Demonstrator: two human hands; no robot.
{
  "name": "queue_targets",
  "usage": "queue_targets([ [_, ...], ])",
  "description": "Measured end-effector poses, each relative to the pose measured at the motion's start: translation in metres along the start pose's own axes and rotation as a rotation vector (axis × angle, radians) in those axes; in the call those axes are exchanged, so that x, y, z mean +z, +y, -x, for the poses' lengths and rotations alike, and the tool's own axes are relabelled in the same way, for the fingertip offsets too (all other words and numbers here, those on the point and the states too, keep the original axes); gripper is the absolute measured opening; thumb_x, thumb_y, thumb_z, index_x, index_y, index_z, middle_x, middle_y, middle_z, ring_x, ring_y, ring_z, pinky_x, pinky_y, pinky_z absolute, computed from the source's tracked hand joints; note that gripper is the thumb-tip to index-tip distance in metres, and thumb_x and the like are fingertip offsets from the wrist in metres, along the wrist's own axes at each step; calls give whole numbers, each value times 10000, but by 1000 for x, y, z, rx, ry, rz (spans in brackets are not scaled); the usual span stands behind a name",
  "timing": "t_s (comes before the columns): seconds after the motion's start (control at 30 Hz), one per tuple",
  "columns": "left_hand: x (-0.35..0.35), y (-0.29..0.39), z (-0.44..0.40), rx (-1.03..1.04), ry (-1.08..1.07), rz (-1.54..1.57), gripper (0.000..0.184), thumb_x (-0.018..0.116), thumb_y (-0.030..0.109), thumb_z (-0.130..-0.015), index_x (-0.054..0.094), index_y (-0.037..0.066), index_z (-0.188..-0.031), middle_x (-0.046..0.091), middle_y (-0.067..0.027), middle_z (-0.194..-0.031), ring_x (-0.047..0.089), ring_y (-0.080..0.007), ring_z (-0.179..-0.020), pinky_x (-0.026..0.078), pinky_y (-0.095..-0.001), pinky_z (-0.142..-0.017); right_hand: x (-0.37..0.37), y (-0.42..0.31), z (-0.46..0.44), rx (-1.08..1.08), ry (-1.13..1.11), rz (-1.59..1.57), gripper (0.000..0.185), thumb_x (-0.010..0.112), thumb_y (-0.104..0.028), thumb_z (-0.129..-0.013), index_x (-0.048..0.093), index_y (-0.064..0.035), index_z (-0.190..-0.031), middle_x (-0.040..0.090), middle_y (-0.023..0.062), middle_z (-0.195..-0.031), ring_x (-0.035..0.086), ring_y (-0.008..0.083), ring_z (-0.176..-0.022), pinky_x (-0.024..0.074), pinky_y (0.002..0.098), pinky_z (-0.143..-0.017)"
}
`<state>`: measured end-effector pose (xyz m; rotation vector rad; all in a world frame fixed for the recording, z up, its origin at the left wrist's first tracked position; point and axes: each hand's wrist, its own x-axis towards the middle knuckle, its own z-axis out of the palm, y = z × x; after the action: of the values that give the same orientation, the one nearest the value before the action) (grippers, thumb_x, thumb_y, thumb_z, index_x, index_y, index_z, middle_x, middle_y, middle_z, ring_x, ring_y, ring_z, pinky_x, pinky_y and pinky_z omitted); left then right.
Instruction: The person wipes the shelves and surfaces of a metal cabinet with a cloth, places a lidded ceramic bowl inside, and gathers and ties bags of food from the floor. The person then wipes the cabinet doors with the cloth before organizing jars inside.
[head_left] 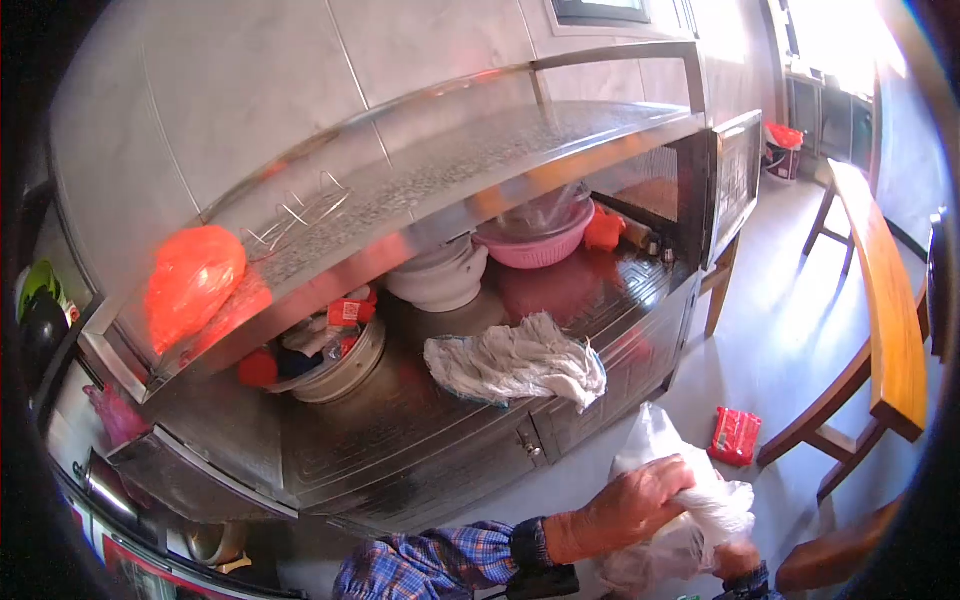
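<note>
A whitish, semi-transparent plastic bag (pixel 650 448) is bunched up between my two hands, low in the view in front of the cabinet. My left hand (pixel 630 505), coming from a blue plaid sleeve, has its fingers closed around the upper part of the bag. Lower and to the right, my right hand (pixel 738 558) is partly cut off and touches the bag's lower side; its fingers are mostly hidden. What the bag contains I cannot make out. A crumpled grey-white cloth (pixel 515 365) lies at the front edge of the cabinet shelf.
The metal cabinet (pixel 420 440) holds a pink basin (pixel 540 245), a white pot (pixel 440 275) and a filled bowl (pixel 345 375). An orange bag (pixel 195 285) and wire rack (pixel 295 220) sit on top. A red packet (pixel 736 436) lies on the floor near a wooden bench (pixel 880 300).
</note>
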<state>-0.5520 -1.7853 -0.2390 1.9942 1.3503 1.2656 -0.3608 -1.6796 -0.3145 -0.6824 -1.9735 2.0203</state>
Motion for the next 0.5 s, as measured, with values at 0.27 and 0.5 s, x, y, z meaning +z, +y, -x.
queue_targets([
  [0.27, -94, 107, -78, 546, 203, -316, 223, 668, 106, -793, 505, 31, -925, 534, -164, -905, 578, -374, -864, 475, -436, -743, -10, -124, -10, -328, 119, 286, 766, 772, -257, -741, 430, -51, -1394, 483, 155, -1353, 500, 296, -1219, 398, 415, -1046],
  [0.5, -252, 217, -153, 841, 120, -827, 188, 638, 136, -841, 624, 34, -998, 638, -123, -883, 616, -279, -737, 511, -390, -674, 11, -298, -41, -829, 270, 530, 613, 697, -207, -810, 479, -72, -1367, 561, 136, -1298, 554, 296, -1169, 429, 414, -1020],
])
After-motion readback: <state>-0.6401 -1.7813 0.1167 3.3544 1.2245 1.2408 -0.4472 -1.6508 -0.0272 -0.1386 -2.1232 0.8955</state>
